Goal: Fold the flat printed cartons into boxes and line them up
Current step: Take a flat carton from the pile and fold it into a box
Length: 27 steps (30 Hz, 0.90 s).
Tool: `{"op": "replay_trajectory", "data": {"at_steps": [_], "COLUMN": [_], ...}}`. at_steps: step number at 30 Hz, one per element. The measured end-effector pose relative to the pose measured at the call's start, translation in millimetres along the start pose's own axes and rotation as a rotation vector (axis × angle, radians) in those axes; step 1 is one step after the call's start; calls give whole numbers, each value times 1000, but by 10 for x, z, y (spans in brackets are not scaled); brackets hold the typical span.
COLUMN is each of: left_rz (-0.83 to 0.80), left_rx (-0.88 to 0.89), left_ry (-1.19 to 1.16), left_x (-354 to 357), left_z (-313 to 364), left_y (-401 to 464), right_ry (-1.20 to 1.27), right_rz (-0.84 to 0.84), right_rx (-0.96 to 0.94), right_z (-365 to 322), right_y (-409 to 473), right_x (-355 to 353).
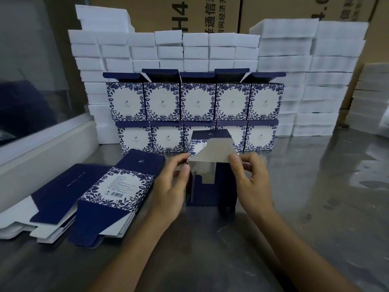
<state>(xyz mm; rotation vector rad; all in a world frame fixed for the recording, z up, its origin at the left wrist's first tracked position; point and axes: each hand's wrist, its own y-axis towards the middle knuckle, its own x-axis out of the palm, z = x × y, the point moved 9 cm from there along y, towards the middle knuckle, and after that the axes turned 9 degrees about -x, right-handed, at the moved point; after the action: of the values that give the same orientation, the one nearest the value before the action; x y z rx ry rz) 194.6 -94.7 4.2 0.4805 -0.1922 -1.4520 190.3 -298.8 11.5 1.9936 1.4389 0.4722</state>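
Well to the left of my left hand (168, 186), I see a pile of flat cartons (56, 199) lying on the grey desk (210, 239), dark blue sides up, with white undersides showing at the near edges. Just beside that hand lies a second pile, its top flat carton (113, 192) turned so the blue floral panel and a barcode face up. My left hand grips the left edge of the half-formed box (210, 182) standing on the desk between both hands, thumb on the near side, fingers curled round the corner. The box is open toward me, its pale inside and dark blue flaps visible. My right hand (250, 178) pinches the right corner of the raised pale flap (212, 152) between thumb and fingers; the flap leans toward me over the opening.

Beyond both hands, finished boxes (195, 102) stand in two stacked rows, five above and five below, floral fronts facing me, the upper row with lids open. The box in my hands hides part of the lower row's middle. Behind and to the right of my right hand, white foam blocks (326, 81) are stacked high, with brown shipping cartons (273, 11) behind them.
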Motion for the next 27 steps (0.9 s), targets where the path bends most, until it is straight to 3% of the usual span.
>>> {"op": "replay_trajectory", "data": {"at_steps": [8,16,19,24,27], "left_rz": [185,211,212,7,-11], "left_rx": [197,272,261,42,17], "left_ry": [403,454,472,578,578], "left_x": [-78,-103,-108,-29,-14], "left_z": [131,227,166,-230,-273], "left_y": [-49,-35,-28,31,39], "right_ry": [-61,-65,-53,-35,-28], "right_rz": [4,1,1,-6,-10], "right_rx": [-77,-83,-75,-60,-56], "right_z": [-77,-54,-53,-43,-44], "right_y": [8,11,12,20,19], "right_x": [20,20,30,33,28]}}
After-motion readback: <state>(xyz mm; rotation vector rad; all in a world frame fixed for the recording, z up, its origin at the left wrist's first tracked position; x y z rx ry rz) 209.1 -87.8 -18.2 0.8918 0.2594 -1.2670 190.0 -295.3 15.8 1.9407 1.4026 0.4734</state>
